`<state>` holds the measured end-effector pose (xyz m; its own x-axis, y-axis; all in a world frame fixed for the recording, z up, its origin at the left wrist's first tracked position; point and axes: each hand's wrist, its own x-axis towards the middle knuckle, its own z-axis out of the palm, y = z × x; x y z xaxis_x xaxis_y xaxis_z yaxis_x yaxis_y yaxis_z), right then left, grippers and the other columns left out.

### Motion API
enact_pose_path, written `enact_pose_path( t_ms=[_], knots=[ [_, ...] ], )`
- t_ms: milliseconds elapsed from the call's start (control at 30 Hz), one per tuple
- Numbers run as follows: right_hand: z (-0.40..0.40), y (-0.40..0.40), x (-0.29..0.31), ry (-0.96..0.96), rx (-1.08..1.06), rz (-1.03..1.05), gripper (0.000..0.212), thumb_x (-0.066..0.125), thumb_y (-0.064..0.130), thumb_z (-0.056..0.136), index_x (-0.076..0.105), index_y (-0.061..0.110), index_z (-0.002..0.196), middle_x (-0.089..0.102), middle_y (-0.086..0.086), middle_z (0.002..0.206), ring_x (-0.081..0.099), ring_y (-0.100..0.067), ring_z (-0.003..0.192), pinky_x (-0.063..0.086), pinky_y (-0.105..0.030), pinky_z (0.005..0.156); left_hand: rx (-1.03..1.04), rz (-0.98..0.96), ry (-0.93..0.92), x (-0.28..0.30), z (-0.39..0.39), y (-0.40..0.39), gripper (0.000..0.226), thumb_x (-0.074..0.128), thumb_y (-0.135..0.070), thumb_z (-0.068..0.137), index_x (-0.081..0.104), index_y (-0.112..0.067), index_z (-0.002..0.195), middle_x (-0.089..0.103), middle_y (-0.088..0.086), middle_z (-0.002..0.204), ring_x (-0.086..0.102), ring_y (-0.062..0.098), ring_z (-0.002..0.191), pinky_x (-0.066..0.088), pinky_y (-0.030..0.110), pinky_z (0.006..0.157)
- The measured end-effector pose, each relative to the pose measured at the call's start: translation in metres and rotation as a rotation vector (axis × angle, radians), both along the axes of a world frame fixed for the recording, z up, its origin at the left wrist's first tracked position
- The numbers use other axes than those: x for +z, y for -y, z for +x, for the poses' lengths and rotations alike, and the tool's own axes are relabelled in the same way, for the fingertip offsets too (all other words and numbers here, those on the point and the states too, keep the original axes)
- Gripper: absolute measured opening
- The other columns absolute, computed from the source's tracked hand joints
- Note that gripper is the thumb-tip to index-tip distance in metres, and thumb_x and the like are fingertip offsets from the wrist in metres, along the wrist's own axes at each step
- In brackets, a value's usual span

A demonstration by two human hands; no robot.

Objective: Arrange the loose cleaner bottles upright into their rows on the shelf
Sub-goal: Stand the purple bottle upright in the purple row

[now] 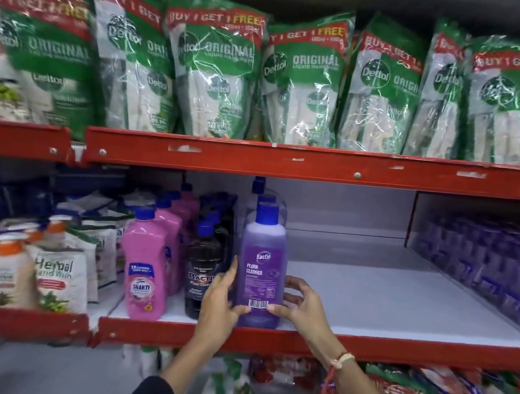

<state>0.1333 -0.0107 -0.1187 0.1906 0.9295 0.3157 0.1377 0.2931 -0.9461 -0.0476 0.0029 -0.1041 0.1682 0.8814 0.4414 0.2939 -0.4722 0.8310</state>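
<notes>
Head view: both hands' grip [222,299] [301,305] clasps upright purple bottle [261,265].

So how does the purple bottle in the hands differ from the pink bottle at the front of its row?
The purple bottle is held low down by the left hand and right hand; the pink bottle stands untouched. The purple bottle's label reads Bactin Floor Cleaner, the pink bottle's Shakti. The purple bottle looks taller and slimmer. Both stand upright at the shelf's front edge with blue caps.
</notes>
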Motion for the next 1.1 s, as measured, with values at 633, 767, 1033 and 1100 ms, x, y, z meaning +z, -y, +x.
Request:
enact_pose_path(
  t_ms=[633, 767, 1033, 1100],
  knots=[
    [-0.035, 0.018, 0.011, 0.541, -0.151, -0.099, 0.098, 0.081, 0.058, 0.055, 0.037, 0.023, 0.136, 0.043, -0.003, 0.127, 0.04, -0.015, 0.122, 0.042, -0.033, 0.109, 0.076, 0.019, -0.029, 0.004, -0.007, 0.024, 0.039, 0.033, -0.05, 0.093, 0.054, -0.026, 0.116, 0.072, 0.003, 0.1, 0.068, 0.013, 0.09, 0.054, 0.04, 0.087],
    [-0.037, 0.009, 0.014, 0.635, -0.165, -0.104, 0.104, 0.079, 0.067, 0.048, 0.041, 0.022, 0.133, 0.048, 0.0, 0.105, 0.043, -0.022, 0.112, 0.048, -0.034, 0.099, 0.075, 0.021, -0.014, 0.009, -0.013, 0.025, 0.031, 0.039, -0.038, 0.098, 0.065, -0.021, 0.103, 0.075, 0.006, 0.09, 0.069, 0.003, 0.079, 0.058, 0.028, 0.077],
    [-0.023, 0.007, 0.014, 0.386, 0.023, -0.077, 0.066, 0.081, 0.027, 0.063, 0.039, 0.021, 0.114, 0.065, -0.004, 0.113, 0.066, -0.009, 0.094, 0.053, -0.012, 0.063, 0.11, -0.081, -0.07, 0.005, -0.005, 0.022, 0.04, 0.074, -0.013, 0.079, 0.061, -0.011, 0.117, 0.071, 0.005, 0.106, 0.067, 0.011, 0.09, 0.053, 0.022, 0.081],
    [-0.017, 0.008, 0.017, 0.436, 0.018, -0.065, 0.062, 0.078, 0.026, 0.066, 0.045, 0.021, 0.119, 0.062, 0.001, 0.115, 0.062, -0.008, 0.1, 0.051, -0.006, 0.064, 0.117, -0.135, -0.109, 0.004, 0.002, 0.02, 0.055, 0.076, -0.014, 0.076, 0.053, -0.007, 0.126, 0.068, 0.01, 0.114, 0.064, 0.018, 0.103, 0.052, 0.03, 0.092]
  ],
)
